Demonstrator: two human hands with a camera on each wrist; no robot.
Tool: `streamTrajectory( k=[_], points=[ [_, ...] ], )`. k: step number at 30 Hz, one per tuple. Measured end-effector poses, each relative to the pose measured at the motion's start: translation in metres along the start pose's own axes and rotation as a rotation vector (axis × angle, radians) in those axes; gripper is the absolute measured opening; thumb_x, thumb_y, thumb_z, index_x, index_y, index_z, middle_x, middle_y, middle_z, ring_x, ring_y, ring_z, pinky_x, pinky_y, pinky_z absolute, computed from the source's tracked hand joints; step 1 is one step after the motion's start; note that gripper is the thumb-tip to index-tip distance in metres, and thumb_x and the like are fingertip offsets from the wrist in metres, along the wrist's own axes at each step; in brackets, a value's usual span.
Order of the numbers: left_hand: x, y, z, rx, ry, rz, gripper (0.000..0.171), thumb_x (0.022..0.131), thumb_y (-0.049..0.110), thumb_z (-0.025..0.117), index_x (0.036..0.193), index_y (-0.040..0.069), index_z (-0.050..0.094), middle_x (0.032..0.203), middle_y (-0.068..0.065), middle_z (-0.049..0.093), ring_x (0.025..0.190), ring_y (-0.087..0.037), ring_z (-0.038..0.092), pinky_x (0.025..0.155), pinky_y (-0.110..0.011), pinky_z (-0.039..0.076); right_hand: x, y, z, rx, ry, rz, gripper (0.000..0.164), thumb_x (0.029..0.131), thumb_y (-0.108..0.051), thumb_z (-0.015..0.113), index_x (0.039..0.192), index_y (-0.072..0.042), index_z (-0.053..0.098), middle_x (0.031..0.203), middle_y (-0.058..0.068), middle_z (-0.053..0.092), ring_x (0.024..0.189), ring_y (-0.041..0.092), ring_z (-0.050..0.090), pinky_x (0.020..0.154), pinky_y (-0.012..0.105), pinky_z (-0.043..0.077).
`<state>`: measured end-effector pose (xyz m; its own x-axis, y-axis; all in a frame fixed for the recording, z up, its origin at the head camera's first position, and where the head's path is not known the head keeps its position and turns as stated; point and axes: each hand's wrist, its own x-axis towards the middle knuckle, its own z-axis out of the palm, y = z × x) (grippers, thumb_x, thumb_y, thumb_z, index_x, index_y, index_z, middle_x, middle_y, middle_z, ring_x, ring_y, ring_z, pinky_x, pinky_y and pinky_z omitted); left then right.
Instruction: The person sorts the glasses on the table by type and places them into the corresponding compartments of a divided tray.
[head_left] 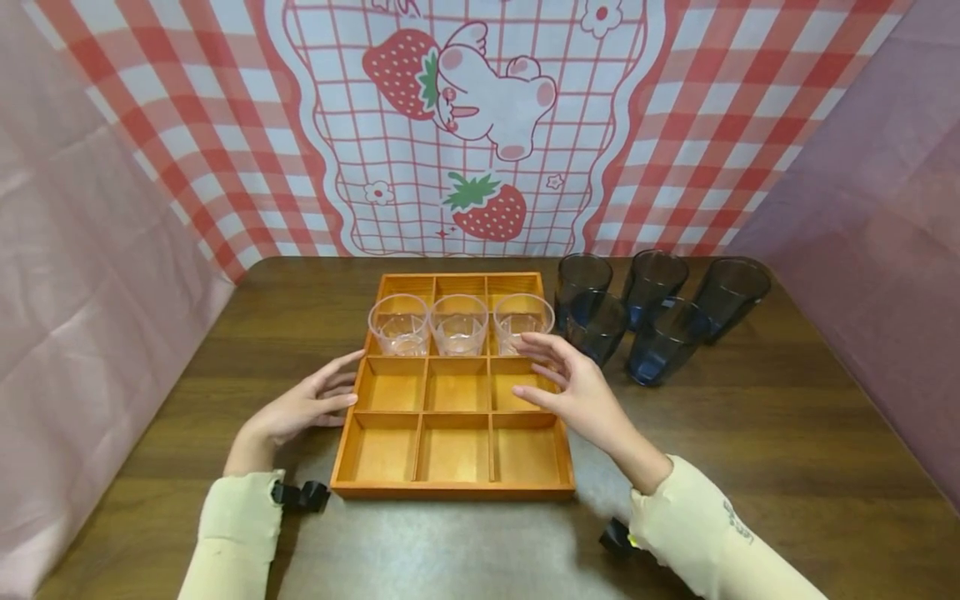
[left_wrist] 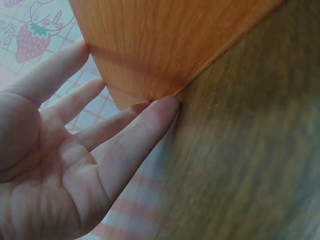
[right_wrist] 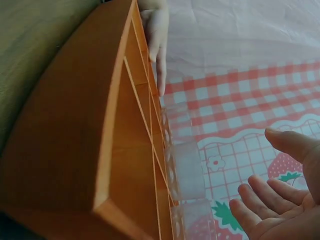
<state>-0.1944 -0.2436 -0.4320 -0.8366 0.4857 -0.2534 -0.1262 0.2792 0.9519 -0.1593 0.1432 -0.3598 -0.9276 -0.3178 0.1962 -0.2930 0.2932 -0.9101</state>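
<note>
And here the left hand (head_left: 303, 407) rests spread fingers against the side of the wooden tray (head_left: 453, 492), seemingly steadying it, while the right hand (head_left: 576, 390), fingers apart and holding nothing, hovers by three clear cups (head_left: 460, 332) lined up in one tray row, dividers (head_left: 425, 385) likely keeping them separate, dark glasses (head_left: 663, 346) nearby on the tabletop (head_left: 720, 450).

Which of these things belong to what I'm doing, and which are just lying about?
Likely in the job:
wooden tray, left hand touching its side
three clear cups in it, right hand near the rightmost

Apparently just lying about:
five dark glasses right of the tray, in neither hand, though perhaps for later
checked cloth behind
</note>
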Motion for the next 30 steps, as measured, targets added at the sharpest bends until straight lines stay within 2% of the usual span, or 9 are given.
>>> streamTrajectory(
  k=[5, 11, 13, 17, 19, 26, 30],
  points=[
    [0.002, 0.002, 0.000, -0.002, -0.001, 0.002, 0.068, 0.101, 0.017, 0.050, 0.157, 0.024, 0.011, 0.158, -0.027, 0.020, 0.135, -0.048, 0.039, 0.098, -0.049, 0.051, -0.008, 0.001, -0.013, -0.047, 0.027, -0.015, 0.059, 0.082, 0.000, 0.074, 0.136, -0.001, 0.049, 0.135, 0.018, 0.058, 0.125, 0.028, 0.055, 0.103, 0.030, 0.047],
    [0.003, 0.001, -0.002, -0.014, -0.009, 0.015, 0.069, 0.102, 0.015, 0.050, 0.157, 0.022, 0.011, 0.157, -0.027, 0.020, 0.135, -0.047, 0.039, 0.099, -0.049, 0.051, -0.018, 0.009, -0.036, -0.028, 0.071, -0.088, 0.057, 0.081, 0.007, 0.072, 0.134, 0.005, 0.049, 0.131, 0.026, 0.057, 0.117, -0.002, 0.056, 0.097, 0.013, 0.048],
    [0.003, 0.001, -0.002, -0.012, -0.013, 0.018, 0.069, 0.102, 0.014, 0.049, 0.157, 0.021, 0.009, 0.157, -0.028, 0.020, 0.135, -0.048, 0.039, 0.099, -0.049, 0.051, -0.023, 0.012, -0.045, -0.018, 0.086, -0.118, 0.057, 0.080, 0.009, 0.071, 0.133, 0.007, 0.049, 0.130, 0.019, 0.060, 0.115, -0.006, 0.056, 0.096, 0.012, 0.048],
    [0.002, 0.000, -0.003, -0.004, -0.011, 0.010, 0.069, 0.101, 0.015, 0.050, 0.157, 0.021, 0.010, 0.157, -0.027, 0.020, 0.135, -0.047, 0.039, 0.098, -0.049, 0.051, -0.032, 0.019, -0.062, -0.009, 0.125, -0.169, 0.056, 0.079, 0.013, 0.070, 0.131, 0.011, 0.049, 0.125, -0.006, 0.063, 0.115, -0.005, 0.057, 0.094, 0.013, 0.049],
    [0.002, 0.000, -0.002, 0.000, -0.009, 0.009, 0.069, 0.102, 0.015, 0.050, 0.157, 0.022, 0.010, 0.157, -0.028, 0.020, 0.135, -0.047, 0.039, 0.098, -0.049, 0.051, -0.037, 0.022, -0.071, -0.004, 0.152, -0.183, 0.056, 0.079, 0.015, 0.069, 0.130, 0.012, 0.048, 0.123, -0.015, 0.063, 0.115, -0.004, 0.058, 0.094, 0.012, 0.049],
    [-0.001, 0.000, -0.002, 0.012, -0.014, 0.000, 0.070, 0.102, 0.016, 0.050, 0.157, 0.020, 0.008, 0.157, -0.028, 0.020, 0.134, -0.046, 0.040, 0.098, -0.050, 0.052, -0.051, 0.029, -0.102, -0.040, 0.293, -0.164, 0.053, 0.079, 0.018, 0.067, 0.129, 0.010, 0.051, 0.118, -0.016, 0.066, 0.111, -0.004, 0.061, 0.090, 0.009, 0.049],
    [-0.003, 0.001, -0.001, 0.015, -0.006, -0.009, 0.070, 0.102, 0.017, 0.050, 0.157, 0.021, 0.008, 0.157, -0.028, 0.020, 0.134, -0.046, 0.040, 0.098, -0.050, 0.052, -0.054, 0.034, -0.120, 0.032, 0.351, -0.186, 0.054, 0.077, 0.023, 0.065, 0.128, 0.009, 0.053, 0.116, -0.013, 0.069, 0.109, -0.003, 0.063, 0.088, 0.009, 0.050]
  ],
)
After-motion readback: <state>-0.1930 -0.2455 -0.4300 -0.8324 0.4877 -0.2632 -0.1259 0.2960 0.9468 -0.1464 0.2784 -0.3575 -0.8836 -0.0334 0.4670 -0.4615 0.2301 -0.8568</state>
